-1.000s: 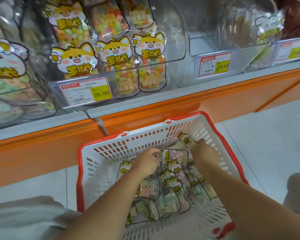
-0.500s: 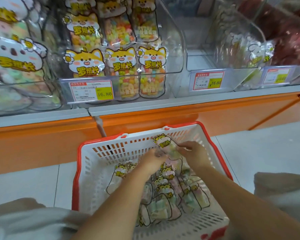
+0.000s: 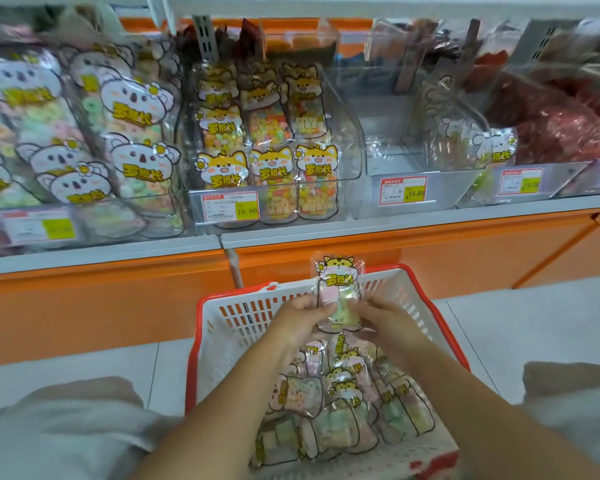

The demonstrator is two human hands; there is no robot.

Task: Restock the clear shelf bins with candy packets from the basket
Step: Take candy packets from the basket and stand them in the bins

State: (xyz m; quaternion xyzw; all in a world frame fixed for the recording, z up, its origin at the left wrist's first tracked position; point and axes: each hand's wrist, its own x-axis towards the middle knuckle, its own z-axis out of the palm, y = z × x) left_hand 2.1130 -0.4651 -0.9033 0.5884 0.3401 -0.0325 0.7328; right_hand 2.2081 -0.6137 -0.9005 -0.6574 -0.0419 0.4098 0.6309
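The bare left forearm [image 3: 222, 410] and right forearm [image 3: 492, 410] reach forward from the lower edge and converge toward the middle. The left hand [image 3: 300, 322] and right hand [image 3: 390, 329] are close together, backs up. Each pinches the lower part of one upright packet [image 3: 338, 278] between thumb and fingers [image 3: 326, 310].

Upright cat-print candy packet [image 3: 338, 294] above white red-rimmed basket [image 3: 222, 327] of heaped packets [image 3: 343, 403]; near-empty clear bin [image 3: 388, 157]
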